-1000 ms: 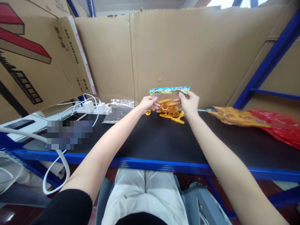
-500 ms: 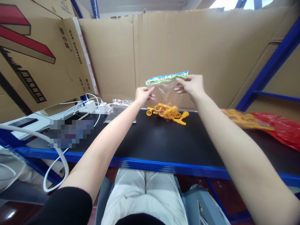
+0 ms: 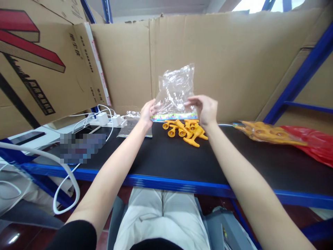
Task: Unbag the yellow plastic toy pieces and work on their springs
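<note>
hands at a packing desk: left hand (image 3: 147, 114) and right hand (image 3: 205, 109) pinch the lower corners of one clear bag (image 3: 177, 91), fingers clamped on its printed strip, the bag standing upside down above the desk (image 3: 166, 163) near its back edge. orange toys (image 3: 185, 131) lie in one loose pile on the desk just under the bag; they overlap, so the count is hard to make out, perhaps six or more. a second bag of toys (image 3: 262, 132) lies toward the right edge, partly over one red bag (image 3: 312, 144) that is cut off by the frame. flat bags (image 3: 134, 125) behind the left hand are half hidden. one power strip (image 3: 105, 119) with two white chargers sits at the back left corner. a blurred patch covers something at the left edge.
</note>
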A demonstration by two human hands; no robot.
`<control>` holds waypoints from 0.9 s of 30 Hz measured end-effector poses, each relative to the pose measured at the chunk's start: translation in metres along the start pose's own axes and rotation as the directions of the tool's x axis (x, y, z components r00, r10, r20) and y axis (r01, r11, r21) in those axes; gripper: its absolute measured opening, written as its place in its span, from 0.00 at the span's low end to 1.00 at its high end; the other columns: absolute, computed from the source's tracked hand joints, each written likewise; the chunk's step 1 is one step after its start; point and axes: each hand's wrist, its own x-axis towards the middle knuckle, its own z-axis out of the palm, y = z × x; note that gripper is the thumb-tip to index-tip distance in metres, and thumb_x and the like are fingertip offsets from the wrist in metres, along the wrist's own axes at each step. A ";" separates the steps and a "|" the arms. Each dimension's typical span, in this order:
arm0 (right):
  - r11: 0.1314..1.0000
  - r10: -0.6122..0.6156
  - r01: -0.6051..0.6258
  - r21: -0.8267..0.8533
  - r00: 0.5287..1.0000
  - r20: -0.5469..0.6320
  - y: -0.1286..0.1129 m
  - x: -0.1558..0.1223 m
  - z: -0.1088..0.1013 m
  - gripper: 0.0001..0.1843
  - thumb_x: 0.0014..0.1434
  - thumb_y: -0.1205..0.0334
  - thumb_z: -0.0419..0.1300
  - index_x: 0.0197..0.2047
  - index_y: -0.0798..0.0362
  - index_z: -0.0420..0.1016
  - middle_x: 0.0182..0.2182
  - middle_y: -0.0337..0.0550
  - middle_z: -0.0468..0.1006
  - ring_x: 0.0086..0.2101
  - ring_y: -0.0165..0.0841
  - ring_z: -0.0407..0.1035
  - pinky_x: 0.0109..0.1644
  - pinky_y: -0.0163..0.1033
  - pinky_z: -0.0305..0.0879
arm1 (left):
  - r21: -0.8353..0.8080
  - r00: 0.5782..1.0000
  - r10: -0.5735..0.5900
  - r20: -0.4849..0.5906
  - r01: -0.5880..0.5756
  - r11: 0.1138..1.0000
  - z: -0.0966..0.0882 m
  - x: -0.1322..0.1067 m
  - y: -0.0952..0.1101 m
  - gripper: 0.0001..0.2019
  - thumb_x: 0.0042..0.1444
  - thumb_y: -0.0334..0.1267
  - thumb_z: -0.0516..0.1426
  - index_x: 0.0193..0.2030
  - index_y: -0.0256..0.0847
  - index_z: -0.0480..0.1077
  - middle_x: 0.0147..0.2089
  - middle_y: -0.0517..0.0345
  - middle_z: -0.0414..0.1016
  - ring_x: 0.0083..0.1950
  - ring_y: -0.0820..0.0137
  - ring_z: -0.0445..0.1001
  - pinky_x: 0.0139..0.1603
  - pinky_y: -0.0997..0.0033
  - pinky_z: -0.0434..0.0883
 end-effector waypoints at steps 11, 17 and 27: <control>0.907 0.421 -0.415 0.078 0.902 -0.099 0.075 -0.030 0.000 0.15 0.49 0.65 0.64 0.41 0.52 0.69 0.28 0.34 0.75 0.28 0.28 0.74 0.38 0.36 0.73 | 0.229 0.997 -0.073 -0.001 0.071 0.971 -0.020 -0.010 -0.041 0.08 0.55 0.33 0.59 0.27 0.39 0.65 0.20 0.65 0.66 0.20 0.81 0.62 0.22 0.82 0.57; 0.685 0.676 -0.646 0.337 0.736 0.036 0.068 -0.028 0.002 0.05 0.56 0.66 0.61 0.32 0.51 0.66 0.30 0.43 0.78 0.37 0.33 0.76 0.40 0.39 0.77 | 0.148 0.976 -0.099 0.193 0.071 0.986 -0.024 -0.008 -0.050 0.06 0.52 0.37 0.61 0.30 0.40 0.67 0.35 0.60 0.75 0.27 0.80 0.67 0.26 0.82 0.63; 0.788 0.568 -0.540 0.297 0.823 -0.008 0.069 -0.020 -0.008 0.08 0.53 0.66 0.63 0.38 0.52 0.70 0.35 0.42 0.81 0.33 0.33 0.77 0.42 0.43 0.75 | -0.003 0.978 -0.178 0.108 0.179 0.984 -0.019 -0.010 -0.044 0.05 0.54 0.34 0.55 0.29 0.37 0.68 0.31 0.57 0.74 0.27 0.76 0.70 0.29 0.74 0.69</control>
